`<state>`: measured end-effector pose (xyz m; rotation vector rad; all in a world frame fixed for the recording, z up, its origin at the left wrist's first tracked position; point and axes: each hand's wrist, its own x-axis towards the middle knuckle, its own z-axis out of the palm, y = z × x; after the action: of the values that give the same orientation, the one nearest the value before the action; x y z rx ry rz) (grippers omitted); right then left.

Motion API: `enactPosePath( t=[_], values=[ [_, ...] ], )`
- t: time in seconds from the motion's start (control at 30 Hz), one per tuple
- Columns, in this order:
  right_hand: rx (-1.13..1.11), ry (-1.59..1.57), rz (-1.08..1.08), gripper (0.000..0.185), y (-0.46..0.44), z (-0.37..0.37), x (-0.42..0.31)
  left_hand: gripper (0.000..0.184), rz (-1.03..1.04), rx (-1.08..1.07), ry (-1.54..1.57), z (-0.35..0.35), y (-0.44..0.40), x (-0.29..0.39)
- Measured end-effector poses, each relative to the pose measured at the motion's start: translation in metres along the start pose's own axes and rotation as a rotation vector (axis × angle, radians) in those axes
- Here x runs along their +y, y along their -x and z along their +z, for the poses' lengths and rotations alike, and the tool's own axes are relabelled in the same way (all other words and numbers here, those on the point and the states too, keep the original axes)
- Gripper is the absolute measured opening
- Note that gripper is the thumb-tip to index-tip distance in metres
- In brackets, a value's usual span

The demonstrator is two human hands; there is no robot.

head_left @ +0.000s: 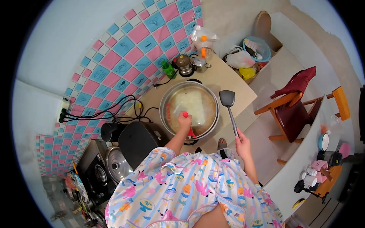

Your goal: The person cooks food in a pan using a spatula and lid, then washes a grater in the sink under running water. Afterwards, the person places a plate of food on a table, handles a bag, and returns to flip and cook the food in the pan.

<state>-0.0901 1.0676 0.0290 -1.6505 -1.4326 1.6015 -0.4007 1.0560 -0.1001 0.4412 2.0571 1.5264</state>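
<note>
A large round metal pan (162,108) stands on the beige counter, with brownish liquid and a pale, roughly square sheet (194,104) inside. Over its near left part, my left hand (185,122) is closed around a red tool (191,133), whose handle end sticks up above the fist. The tool's flared red end shows by the near rim; its exact kind is unclear. To the right of the pan, my right hand (242,143) grips the handle of a dark spatula (227,98). The spatula's head points away from me, apart from the pan.
Behind the pan are a moka pot (184,64), a green bottle (167,70) and a metal pitcher (200,64). Black cords (114,107) run along the left wall. A black appliance (138,142) and a metal lid (118,163) lie left; a wooden chair (291,116) stands right.
</note>
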Motion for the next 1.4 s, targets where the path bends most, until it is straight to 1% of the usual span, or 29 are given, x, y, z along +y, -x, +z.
enactPosePath(
  t=[0.03,0.17,0.23,0.33,0.43,0.53,0.6,0.7,0.8,0.9,0.93,0.97,1.03,1.1,1.13,1.23,1.3,1.4],
  values=[
    [0.0,0.015,-0.005,0.041,-0.002,-0.001,-0.003,0.014,0.003,-0.013,-0.026,0.003,-0.002,-0.009],
    [-0.028,0.049,-0.03,0.041,-0.02,-0.002,-0.007,0.018,0.064,0.095,-0.348,0.007,-0.014,-0.028],
    [-0.054,0.067,-0.046,0.041,-0.032,-0.002,-0.009,0.02,0.112,0.132,-0.504,0.009,-0.008,-0.013],
    [-0.097,0.119,-0.081,0.04,-0.05,-0.001,-0.018,0.022,0.059,0.132,-0.522,0.01,-0.001,0.001],
    [-0.134,0.174,-0.119,0.04,-0.07,0.002,-0.031,0.022,-0.014,0.154,-0.662,0.012,0.008,0.024],
    [-0.187,0.25,-0.138,0.04,-0.092,0.001,-0.042,0.022,0.015,0.17,-0.81,0.016,0.01,0.036],
    [-0.221,0.355,-0.153,0.04,-0.102,0.001,-0.052,0.02,0.032,0.188,-0.852,0.019,0.014,0.044],
    [-0.221,0.308,-0.217,0.04,-0.109,0.002,-0.067,0.021,0.052,0.24,-0.921,0.023,0.011,0.04],
    [-0.273,0.305,-0.198,0.039,-0.116,0.0,-0.073,0.022,0.061,0.282,-0.991,0.025,0.008,0.031],
    [-0.362,0.362,-0.071,0.039,-0.122,-0.004,-0.082,0.021,0.077,0.278,-0.98,0.024,0.005,0.029],
    [-0.356,0.325,-0.126,0.039,-0.126,-0.004,-0.077,0.021,0.088,0.272,-0.964,0.023,0.003,0.031],
    [-0.351,0.288,-0.18,0.039,-0.13,-0.004,-0.066,0.021,0.02,0.225,-0.98,0.022,0.003,0.033],
    [-0.343,0.245,-0.273,0.04,-0.138,-0.001,-0.053,0.021,-0.116,0.131,-1.003,0.023,0.008,0.062],
    [-0.334,0.235,-0.348,0.041,-0.145,0.003,-0.05,0.02,0.205,0.272,-1.063,0.023,0.008,0.061],
    [-0.364,0.235,-0.324,0.04,-0.148,0.004,-0.051,0.022,0.366,0.34,-1.09,0.023,0.008,0.06],
    [-0.434,0.216,-0.275,0.04,-0.159,0.012,-0.054,0.03,0.455,0.311,-1.018,0.017,-0.003,0.029],
    [-0.467,0.173,-0.263,0.04,-0.163,0.02,-0.049,0.03,0.423,0.294,-0.984,0.018,-0.003,0.021],
    [-0.531,0.19,-0.097,0.041,-0.165,0.032,-0.056,0.026,0.4,0.297,-0.969,0.021,-0.002,0.015]
  ],
)
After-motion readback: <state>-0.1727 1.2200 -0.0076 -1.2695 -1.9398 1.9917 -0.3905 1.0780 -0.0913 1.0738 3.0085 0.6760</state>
